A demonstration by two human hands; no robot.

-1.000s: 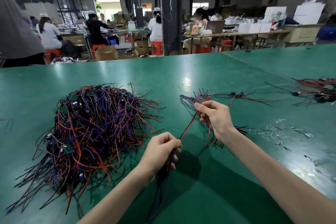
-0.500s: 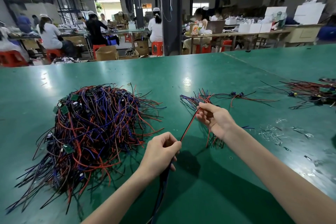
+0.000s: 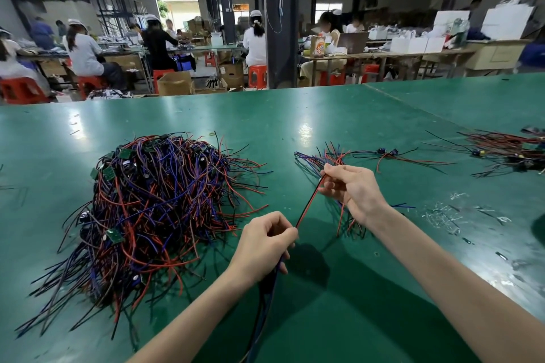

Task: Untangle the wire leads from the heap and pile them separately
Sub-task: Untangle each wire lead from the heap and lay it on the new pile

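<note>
Green table (image 3: pixel 295 127) carries the heap (image 3: pixel 165 209) at left; hands barely shift, left hand (image 3: pixel 262 242) gripping the red-black lead (image 3: pixel 308 203) low, right hand (image 3: pixel 354 188) pinching its top above the separate pile (image 3: pixel 333 156); it looks freed.

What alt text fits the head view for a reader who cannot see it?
Two bare hands stretch a red-and-black wire lead above a green table: the left hand grips its lower part, the right hand pinches its upper end. A large tangled heap of leads lies to the left, a small pile just beyond the right hand.
</note>
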